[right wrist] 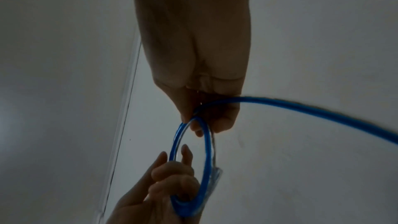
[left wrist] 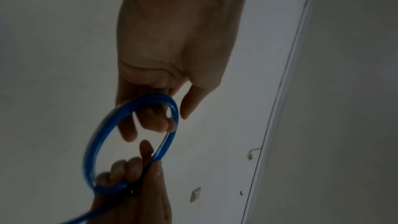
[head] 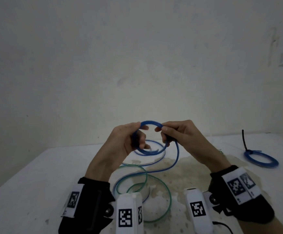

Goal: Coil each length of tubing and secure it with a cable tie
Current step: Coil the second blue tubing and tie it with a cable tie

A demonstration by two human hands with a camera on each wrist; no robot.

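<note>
Both hands hold a small coil of blue tubing [head: 151, 123] up above the white table [head: 36, 174]. My left hand [head: 134, 137] grips the coil's left side, fingers curled through the ring. My right hand [head: 167, 132] pinches the right side, where the loose tail [head: 176, 157] drops down to the table. The left wrist view shows the blue ring [left wrist: 96, 135] between my left hand [left wrist: 163, 113] and the right hand's fingers [left wrist: 133, 171]. In the right wrist view the ring [right wrist: 206, 142] hangs from my right hand [right wrist: 206, 122], the tail [right wrist: 301, 106] running off right.
A finished blue coil [head: 261, 159] with a black cable tie [head: 244, 139] lies at the table's far right. Loose green tubing [head: 154, 200] and more blue tubing [head: 154, 146] loop across the stained middle of the table. The wall stands close behind.
</note>
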